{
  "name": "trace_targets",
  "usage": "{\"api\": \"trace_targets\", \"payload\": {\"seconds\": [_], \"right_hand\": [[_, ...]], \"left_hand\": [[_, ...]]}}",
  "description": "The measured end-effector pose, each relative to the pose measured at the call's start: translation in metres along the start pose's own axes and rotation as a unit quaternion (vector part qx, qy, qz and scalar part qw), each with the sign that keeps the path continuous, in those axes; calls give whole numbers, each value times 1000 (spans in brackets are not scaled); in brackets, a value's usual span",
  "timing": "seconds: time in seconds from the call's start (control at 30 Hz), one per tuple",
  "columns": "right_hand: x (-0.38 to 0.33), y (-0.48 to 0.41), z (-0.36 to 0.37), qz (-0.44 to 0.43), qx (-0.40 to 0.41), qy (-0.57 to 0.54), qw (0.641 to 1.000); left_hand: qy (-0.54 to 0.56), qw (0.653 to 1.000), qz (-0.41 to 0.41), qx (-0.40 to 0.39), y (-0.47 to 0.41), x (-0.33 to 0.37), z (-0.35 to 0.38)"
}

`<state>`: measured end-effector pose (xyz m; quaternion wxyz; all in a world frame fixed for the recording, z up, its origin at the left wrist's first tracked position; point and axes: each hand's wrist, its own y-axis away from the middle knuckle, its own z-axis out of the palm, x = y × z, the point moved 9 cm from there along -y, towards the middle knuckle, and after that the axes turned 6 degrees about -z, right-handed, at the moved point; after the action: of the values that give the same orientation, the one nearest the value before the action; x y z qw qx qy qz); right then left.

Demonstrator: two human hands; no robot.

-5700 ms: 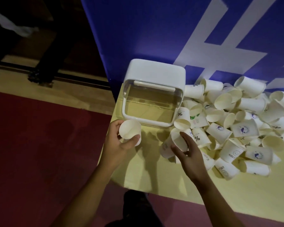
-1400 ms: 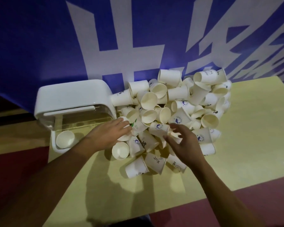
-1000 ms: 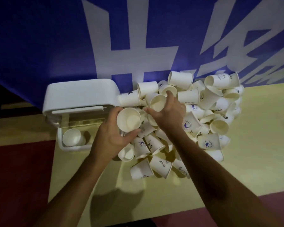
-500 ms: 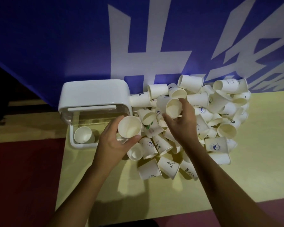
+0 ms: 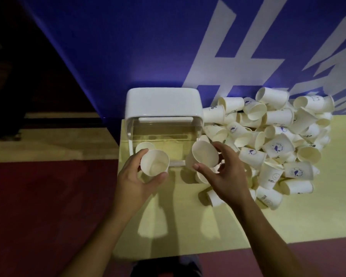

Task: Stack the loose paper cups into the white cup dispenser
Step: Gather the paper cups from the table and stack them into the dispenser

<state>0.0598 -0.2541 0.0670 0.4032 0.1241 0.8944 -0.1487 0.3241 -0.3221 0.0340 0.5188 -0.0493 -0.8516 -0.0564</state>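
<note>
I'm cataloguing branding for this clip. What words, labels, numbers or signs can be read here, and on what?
Nothing can be read outright.
Blue banner: large white character strokes, cropped by the frame, unreadable.
Loose paper cups: round blue logos and small dark print, too blurred to read.
White cup dispenser: no marking visible.

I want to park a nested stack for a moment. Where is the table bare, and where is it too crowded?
Bare table runs along the near edge, both in front of the dispenser and in front of the cup pile. A strip right of the pile is free too. Crowded: from the dispenser's right wall rightwards, cups lie overlapping.
</note>
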Motion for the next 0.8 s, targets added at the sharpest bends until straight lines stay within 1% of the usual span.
{"api": "trace_targets", "payload": {"seconds": [0.13, 0.27, 0.47, 0.63, 0.8], "right_hand": [[-27, 12, 42, -7, -11, -18, 1000], [-37, 16, 72, -10, -26, -11, 1000], [-31, 10, 91, -3, -45, -15, 999], [-11, 5, 96, 14, -54, -12, 998], [0, 0, 99, 26, -57, -18, 998]], "left_hand": [[5, 1000, -9, 20, -4, -21, -38], [6, 1000, -9, 18, -16, -32, -50], [-4, 1000, -19, 14, -45, -38, -36], [-28, 1000, 1, 7, -68, -39, -17], [-62, 998, 6, -1, -79, -56, -1]]}}
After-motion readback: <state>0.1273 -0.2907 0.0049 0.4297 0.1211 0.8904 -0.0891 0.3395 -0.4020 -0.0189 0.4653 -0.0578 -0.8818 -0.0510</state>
